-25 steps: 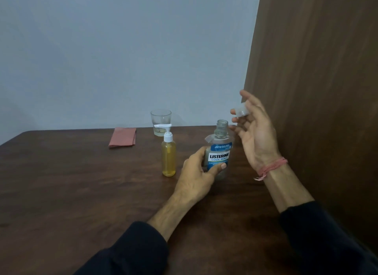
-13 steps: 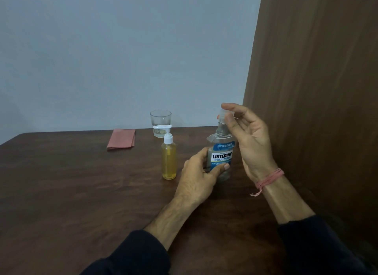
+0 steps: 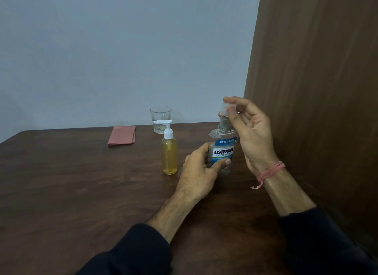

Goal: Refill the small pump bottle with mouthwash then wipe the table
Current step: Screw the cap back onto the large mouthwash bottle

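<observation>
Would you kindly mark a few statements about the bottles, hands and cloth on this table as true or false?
1. The left hand grips the mouthwash bottle. True.
2. The right hand rests flat on the table. False: it pinches the cap above the bottle's neck.
3. The pump bottle holds yellow liquid. True.
4. The pink cloth is draped over the glass. False: it lies folded on the table, left of the glass.

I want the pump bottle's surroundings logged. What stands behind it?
Behind the pump bottle stands a drinking glass holding a little clear liquid. The pump head covers part of the glass's lower half.
</observation>
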The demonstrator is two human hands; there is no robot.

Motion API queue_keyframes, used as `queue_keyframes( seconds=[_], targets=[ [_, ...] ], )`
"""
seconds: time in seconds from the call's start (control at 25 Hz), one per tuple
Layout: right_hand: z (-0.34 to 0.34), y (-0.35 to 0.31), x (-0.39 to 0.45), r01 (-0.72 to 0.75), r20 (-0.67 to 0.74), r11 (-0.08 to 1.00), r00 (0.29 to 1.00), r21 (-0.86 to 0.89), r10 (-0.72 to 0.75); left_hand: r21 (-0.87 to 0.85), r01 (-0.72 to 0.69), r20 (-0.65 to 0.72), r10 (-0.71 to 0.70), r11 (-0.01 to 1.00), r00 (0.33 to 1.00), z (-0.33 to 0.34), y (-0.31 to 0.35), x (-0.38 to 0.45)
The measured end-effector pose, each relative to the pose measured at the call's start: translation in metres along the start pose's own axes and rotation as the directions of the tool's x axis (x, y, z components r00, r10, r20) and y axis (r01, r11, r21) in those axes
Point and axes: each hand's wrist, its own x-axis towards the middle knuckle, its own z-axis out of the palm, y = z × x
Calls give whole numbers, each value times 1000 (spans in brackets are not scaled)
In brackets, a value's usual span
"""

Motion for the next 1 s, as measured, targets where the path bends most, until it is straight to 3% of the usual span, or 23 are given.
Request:
queue_keyframes(
  seconds=[0.28,0.48,0.68,0.84,1.0],
  targets=[
    [2,5,-4,17,12,983,1000,-180,-15,-41,-19,-15,19,999,1000,-2,-3,0],
    [3,3,-5,13,-68,987,997,-158,-24,-6,-15,2,15,1000,1000,-2,-3,1],
    [-2,4,-5,35,-39,993,998,-110,-40,8,1,0,-1,1000,1000,-2,-4,3],
    [-1,1,-2,-16,-136,996,991,-93,4,-6,-11,1,11,1000,1000,-2,-5,3],
    [-2,2,-4,-25,-71,995,997,-96,18,8,-4,2,4,1000,1000,-2,-5,3]
  ],
)
